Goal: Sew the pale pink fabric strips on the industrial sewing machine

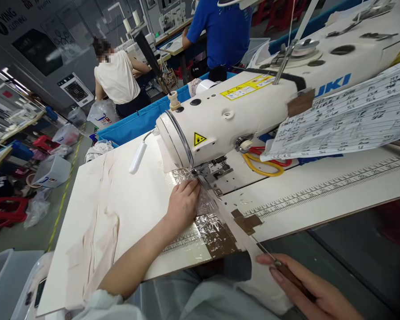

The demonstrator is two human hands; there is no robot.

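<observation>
My left hand [183,203] rests on the table beside the presser foot [203,171] of a white Juki sewing machine [233,115]. Its fingers are curled, pressing pale fabric toward the needle. My right hand [306,289] is at the table's near edge, closed on a thin metal awl with a brown handle [286,272]. The awl's tip points up along a narrow strip of pale fabric [230,222] that runs to the foot. More cream fabric [100,222] lies loosely over the table's left side.
Yellow and red scissors [263,162] lie behind the machine, under a printed paper sheet [346,120]. Ruler tape [320,189] and brown tape patches [246,221] mark the table. Two people sit at machines beyond; bins and bags stand on the floor at left.
</observation>
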